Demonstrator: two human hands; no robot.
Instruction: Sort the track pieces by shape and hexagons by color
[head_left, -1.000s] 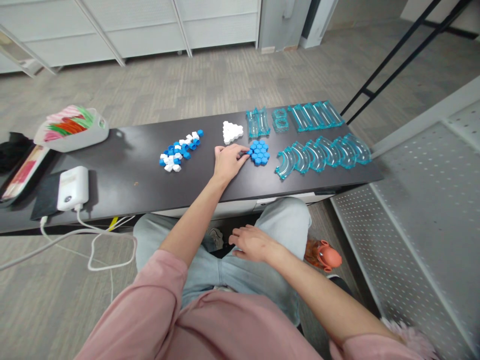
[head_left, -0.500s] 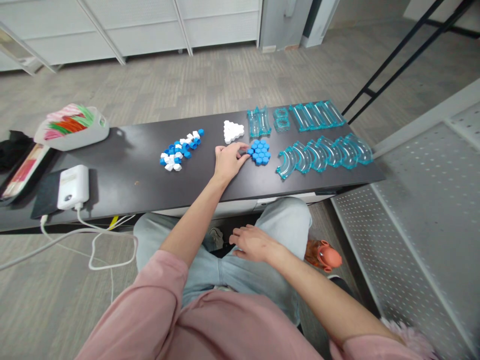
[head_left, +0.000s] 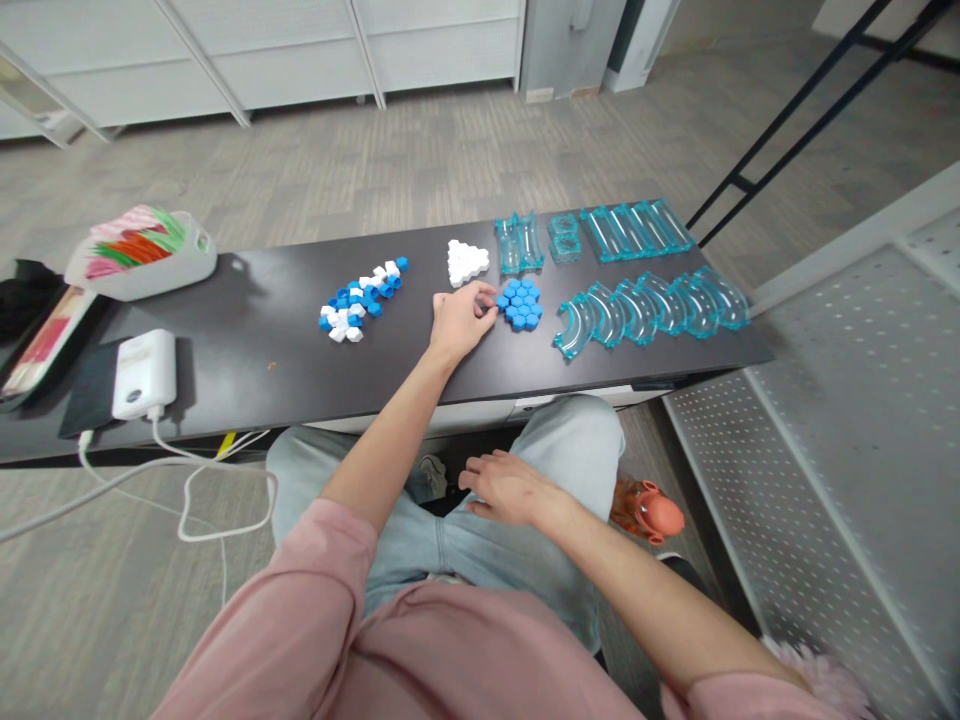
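The left hand [head_left: 461, 320] lies on the dark counter [head_left: 262, 340] with its fingers curled against the left edge of a flat cluster of blue hexagon pieces [head_left: 523, 304]. The fingertips touch the nearest piece, but whether the grip is closed on it or only resting there cannot be told. The right hand [head_left: 504, 487] rests below the counter on the jeans-clad thigh, its grip released and fingers spread, holding nothing. Just behind the left hand sits a small triangle of white hexagon pieces [head_left: 466, 262], and to its left, apart from it, a loose pile of mixed blue and white pieces [head_left: 360, 298]. To the right of the blue cluster lie a row of curved clear teal track pieces [head_left: 652, 305] and, behind them, straight teal track pieces [head_left: 637, 228]. At the far left a white charger [head_left: 139, 373] carries a small dark mark too small to read, near a white tub of coloured strips [head_left: 142, 255].
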